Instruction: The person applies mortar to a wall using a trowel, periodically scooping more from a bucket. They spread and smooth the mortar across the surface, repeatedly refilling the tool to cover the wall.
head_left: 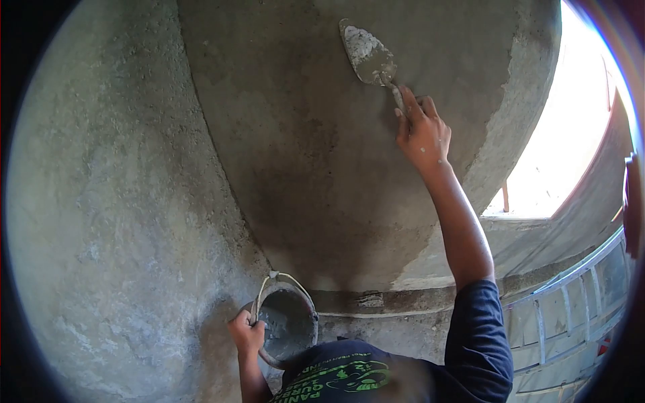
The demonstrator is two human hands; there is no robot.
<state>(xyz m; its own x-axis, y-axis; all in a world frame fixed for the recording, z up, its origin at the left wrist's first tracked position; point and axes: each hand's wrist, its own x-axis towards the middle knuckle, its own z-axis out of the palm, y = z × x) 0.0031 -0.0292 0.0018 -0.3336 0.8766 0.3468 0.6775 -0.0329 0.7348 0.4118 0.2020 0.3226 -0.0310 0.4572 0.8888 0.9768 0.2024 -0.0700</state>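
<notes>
My right hand (426,134) is raised, its fingers wrapped round the handle of a pointed trowel (384,72). A lump of pale, wet mortar (361,44) lies on the trowel's blade, which overlaps the grey plastered wall (289,121) in this view. Low down, my left hand (246,332) is closed on the left side of a dark bucket (314,324), where the wire handle meets the rim. The bucket tilts with its mouth towards me, and its inside is coated grey. My dark T-shirt hides part of its lower edge.
A rougher wall (127,201) meets the plastered one in a corner at left. To the right is a bright window opening (537,161). A metal ladder (568,302) lies at lower right. A ledge (369,302) runs along the wall's foot.
</notes>
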